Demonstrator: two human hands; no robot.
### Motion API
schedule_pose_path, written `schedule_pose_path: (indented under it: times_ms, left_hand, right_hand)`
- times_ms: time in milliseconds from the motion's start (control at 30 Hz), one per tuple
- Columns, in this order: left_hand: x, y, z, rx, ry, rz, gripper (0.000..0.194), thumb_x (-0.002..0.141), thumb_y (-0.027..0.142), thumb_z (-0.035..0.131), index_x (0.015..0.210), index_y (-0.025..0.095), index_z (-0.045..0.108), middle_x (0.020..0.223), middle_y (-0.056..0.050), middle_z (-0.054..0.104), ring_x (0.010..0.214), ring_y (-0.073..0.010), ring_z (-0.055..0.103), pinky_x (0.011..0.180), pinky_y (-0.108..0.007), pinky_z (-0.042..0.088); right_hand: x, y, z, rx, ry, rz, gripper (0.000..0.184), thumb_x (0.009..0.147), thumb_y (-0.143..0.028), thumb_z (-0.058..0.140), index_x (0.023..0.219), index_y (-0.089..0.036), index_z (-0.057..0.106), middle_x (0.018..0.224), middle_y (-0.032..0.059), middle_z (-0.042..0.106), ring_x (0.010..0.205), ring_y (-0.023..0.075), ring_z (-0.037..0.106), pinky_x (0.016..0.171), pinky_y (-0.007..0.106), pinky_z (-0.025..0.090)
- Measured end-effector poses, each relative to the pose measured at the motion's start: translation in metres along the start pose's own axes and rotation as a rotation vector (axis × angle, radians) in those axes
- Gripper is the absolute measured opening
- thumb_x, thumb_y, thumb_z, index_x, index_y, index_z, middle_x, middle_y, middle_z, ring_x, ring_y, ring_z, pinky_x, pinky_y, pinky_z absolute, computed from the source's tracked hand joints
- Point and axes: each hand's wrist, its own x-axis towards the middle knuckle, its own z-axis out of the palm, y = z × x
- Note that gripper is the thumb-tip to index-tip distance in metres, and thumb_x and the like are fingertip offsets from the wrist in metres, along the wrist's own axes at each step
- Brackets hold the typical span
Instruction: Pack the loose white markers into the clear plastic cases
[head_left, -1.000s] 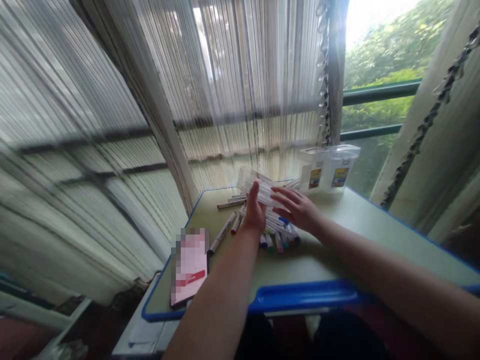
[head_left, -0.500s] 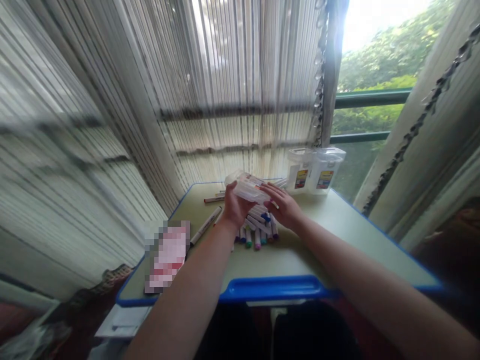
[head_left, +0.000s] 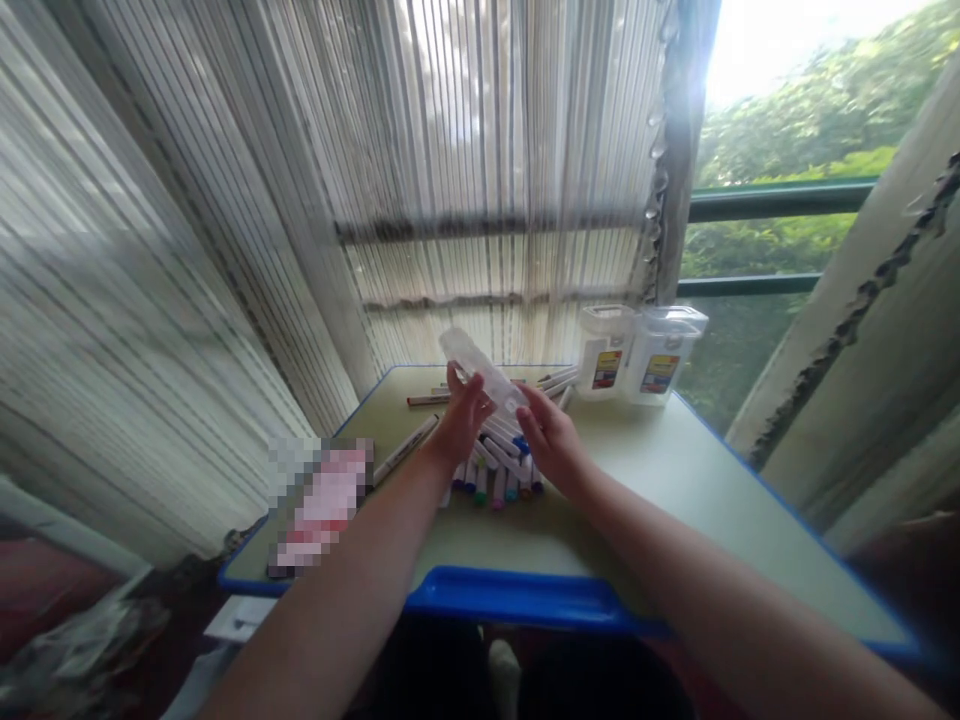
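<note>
Both of my hands hold a clear plastic case [head_left: 480,368] tilted above a small table [head_left: 675,470]. My left hand [head_left: 463,420] grips the case from below on its left side. My right hand [head_left: 547,440] closes on its lower right end. Under my hands lies a row of white markers [head_left: 495,470] with coloured caps. More markers [head_left: 431,398] are scattered behind and to the left.
Two clear lidded tubs [head_left: 637,352] with labels stand at the table's back right. A blurred-out flat item [head_left: 322,498] lies at the left edge. A blue tray lip [head_left: 517,596] runs along the near edge. Sheer curtains and a window with railings are behind.
The case has tipped up, its left end now higher. My hands shifted slightly on it while my head moved and the view swung.
</note>
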Motion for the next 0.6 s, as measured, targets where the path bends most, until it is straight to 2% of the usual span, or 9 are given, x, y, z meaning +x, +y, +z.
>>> schedule_pose_path:
  times_ms: [67, 133, 233, 367, 467, 600]
  left_hand:
    - [0.000, 0.002, -0.001, -0.032, -0.004, 0.029, 0.096, 0.070, 0.036, 0.071, 0.144, 0.035, 0.009, 0.099, 0.001, 0.065, 0.092, -0.0156, 0.064, 0.088, -0.033, 0.048]
    - [0.000, 0.003, -0.003, 0.015, -0.011, 0.034, 0.108, 0.066, 0.026, 0.073, 0.146, 0.034, 0.001, 0.092, 0.004, 0.063, 0.087, -0.0144, 0.063, 0.088, -0.033, 0.047]
    - [0.002, 0.000, -0.008, 0.118, -0.076, 0.070, 0.111, 0.061, 0.026, 0.075, 0.147, 0.031, 0.005, 0.094, 0.002, 0.061, 0.090, -0.0163, 0.062, 0.089, -0.034, 0.047]
    - [0.006, -0.011, -0.015, 0.137, -0.212, 0.191, 0.115, 0.055, 0.033, 0.081, 0.146, 0.033, 0.010, 0.117, -0.006, 0.056, 0.110, -0.0258, 0.056, 0.094, -0.040, 0.044]
    - [0.008, -0.016, -0.018, 0.116, -0.260, 0.133, 0.103, 0.058, 0.033, 0.079, 0.144, 0.032, 0.022, 0.122, -0.007, 0.056, 0.106, -0.0272, 0.058, 0.091, -0.041, 0.045]
    - [0.007, -0.012, -0.018, 0.027, -0.253, 0.057, 0.081, 0.060, 0.031, 0.074, 0.134, 0.029, 0.040, 0.112, -0.005, 0.061, 0.096, -0.0240, 0.061, 0.085, -0.039, 0.048]
  right_hand:
    - [-0.004, -0.003, 0.000, 0.053, -0.037, 0.012, 0.035, 0.093, -0.040, 0.043, 0.123, -0.024, 0.049, 0.111, 0.0096, 0.066, 0.098, 0.0236, 0.066, 0.083, 0.041, 0.056]
    - [-0.007, -0.006, -0.004, 0.106, -0.087, 0.001, 0.039, 0.091, -0.040, 0.046, 0.126, -0.023, 0.045, 0.112, 0.0109, 0.065, 0.096, 0.0232, 0.067, 0.079, 0.038, 0.058]
    - [-0.009, -0.008, -0.011, 0.154, -0.121, 0.001, 0.049, 0.088, -0.040, 0.053, 0.131, -0.023, 0.037, 0.120, 0.0129, 0.061, 0.097, 0.0231, 0.066, 0.076, 0.037, 0.060]
    - [-0.006, -0.012, -0.013, 0.215, -0.066, 0.135, 0.064, 0.083, -0.044, 0.059, 0.136, -0.021, 0.030, 0.117, 0.0156, 0.062, 0.091, 0.0232, 0.068, 0.070, 0.037, 0.060]
    - [-0.003, -0.013, -0.010, 0.296, -0.051, 0.221, 0.065, 0.082, -0.046, 0.060, 0.134, -0.021, 0.031, 0.114, 0.0150, 0.065, 0.085, 0.0224, 0.069, 0.066, 0.036, 0.059]
    - [0.000, -0.008, -0.011, 0.372, -0.054, 0.238, 0.054, 0.082, -0.046, 0.057, 0.130, -0.025, 0.040, 0.109, 0.0107, 0.067, 0.079, 0.0199, 0.068, 0.061, 0.033, 0.057]
